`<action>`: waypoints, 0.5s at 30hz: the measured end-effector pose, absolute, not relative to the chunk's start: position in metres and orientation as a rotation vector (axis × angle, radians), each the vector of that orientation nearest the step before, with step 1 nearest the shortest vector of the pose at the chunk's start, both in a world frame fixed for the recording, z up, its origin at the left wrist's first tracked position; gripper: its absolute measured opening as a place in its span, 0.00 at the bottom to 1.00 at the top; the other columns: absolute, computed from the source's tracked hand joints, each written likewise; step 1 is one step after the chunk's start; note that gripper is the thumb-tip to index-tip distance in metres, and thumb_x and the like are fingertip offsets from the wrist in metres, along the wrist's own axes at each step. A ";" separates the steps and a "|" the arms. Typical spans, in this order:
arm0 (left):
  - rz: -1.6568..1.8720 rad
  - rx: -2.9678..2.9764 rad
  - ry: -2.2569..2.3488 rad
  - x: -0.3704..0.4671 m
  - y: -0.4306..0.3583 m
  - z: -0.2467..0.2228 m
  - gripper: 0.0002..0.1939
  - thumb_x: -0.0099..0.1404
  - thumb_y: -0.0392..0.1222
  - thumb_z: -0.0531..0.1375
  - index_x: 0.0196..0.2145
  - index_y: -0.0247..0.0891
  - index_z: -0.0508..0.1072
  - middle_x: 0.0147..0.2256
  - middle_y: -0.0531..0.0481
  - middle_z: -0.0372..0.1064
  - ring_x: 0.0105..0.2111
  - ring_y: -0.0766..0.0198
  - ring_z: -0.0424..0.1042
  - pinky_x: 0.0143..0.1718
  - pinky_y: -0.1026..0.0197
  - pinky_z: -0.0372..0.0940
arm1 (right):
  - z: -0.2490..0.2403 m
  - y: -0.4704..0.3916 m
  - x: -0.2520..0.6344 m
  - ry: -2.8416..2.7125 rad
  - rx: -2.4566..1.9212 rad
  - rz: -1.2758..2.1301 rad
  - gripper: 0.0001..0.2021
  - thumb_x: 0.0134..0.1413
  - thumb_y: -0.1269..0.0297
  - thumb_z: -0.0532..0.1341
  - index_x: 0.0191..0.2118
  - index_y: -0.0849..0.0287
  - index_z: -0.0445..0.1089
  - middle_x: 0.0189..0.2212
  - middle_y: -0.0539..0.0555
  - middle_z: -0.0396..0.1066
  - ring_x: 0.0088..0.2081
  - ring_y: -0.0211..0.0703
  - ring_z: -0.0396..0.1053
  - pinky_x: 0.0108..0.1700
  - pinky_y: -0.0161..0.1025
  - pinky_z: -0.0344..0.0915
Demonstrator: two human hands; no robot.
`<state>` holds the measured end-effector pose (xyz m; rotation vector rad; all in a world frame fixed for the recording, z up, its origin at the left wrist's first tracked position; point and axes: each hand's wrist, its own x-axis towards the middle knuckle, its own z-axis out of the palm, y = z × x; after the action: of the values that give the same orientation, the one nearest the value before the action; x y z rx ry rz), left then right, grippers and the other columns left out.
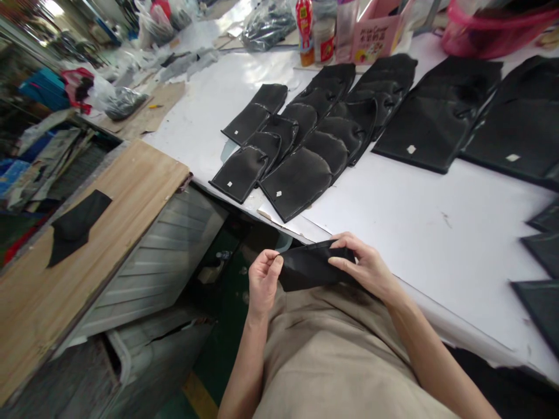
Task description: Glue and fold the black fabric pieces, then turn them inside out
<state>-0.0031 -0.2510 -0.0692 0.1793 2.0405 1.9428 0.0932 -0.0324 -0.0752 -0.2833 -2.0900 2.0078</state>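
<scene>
Between my hands, just above my lap at the table's near edge, is a black fabric piece point(305, 269). My left hand point(263, 282) pinches its left end between thumb and fingers. At the right end, my right hand point(364, 265) grips the piece with the thumb on the front and the fingers over the top edge. Beyond it on the white table lie overlapping black sewn pieces point(299, 180), each front one with a small white tag. Another black piece point(81, 221) lies alone on the wooden board to the left.
The white table point(437, 233) stretches ahead and right. Larger black pieces point(441, 116) lie at its right. A pink basin point(489, 32), a pink box point(378, 35) and a red bottle point(304, 32) stand at the back. A wooden board point(144, 180) sits to the left, above a gap.
</scene>
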 end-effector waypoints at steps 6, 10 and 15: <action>1.803 0.223 2.151 -0.002 -0.249 -0.064 0.13 0.64 0.49 0.64 0.34 0.36 0.74 0.23 0.56 0.61 0.22 0.71 0.56 0.25 0.69 0.54 | -0.071 -0.036 0.090 -2.033 -0.228 2.019 0.05 0.61 0.62 0.65 0.35 0.55 0.72 0.42 0.54 0.71 0.44 0.46 0.69 0.48 0.41 0.62; 1.685 0.319 2.188 -0.003 -0.252 -0.057 0.12 0.65 0.48 0.63 0.31 0.35 0.73 0.21 0.57 0.58 0.20 0.72 0.53 0.22 0.69 0.50 | -0.070 -0.036 0.091 -1.983 -0.246 2.084 0.07 0.61 0.61 0.65 0.34 0.56 0.71 0.41 0.54 0.72 0.43 0.46 0.69 0.49 0.42 0.61; 1.633 0.393 2.201 -0.005 -0.253 -0.052 0.12 0.66 0.48 0.61 0.32 0.36 0.72 0.22 0.57 0.55 0.21 0.71 0.52 0.22 0.68 0.49 | -0.069 -0.037 0.091 -1.942 -0.297 2.126 0.09 0.60 0.58 0.66 0.33 0.56 0.71 0.41 0.55 0.72 0.43 0.48 0.68 0.49 0.43 0.61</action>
<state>-0.0052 -0.2528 -0.0521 0.3927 2.2011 1.6334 0.0909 -0.0366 -0.0687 -0.2970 -1.9418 2.1261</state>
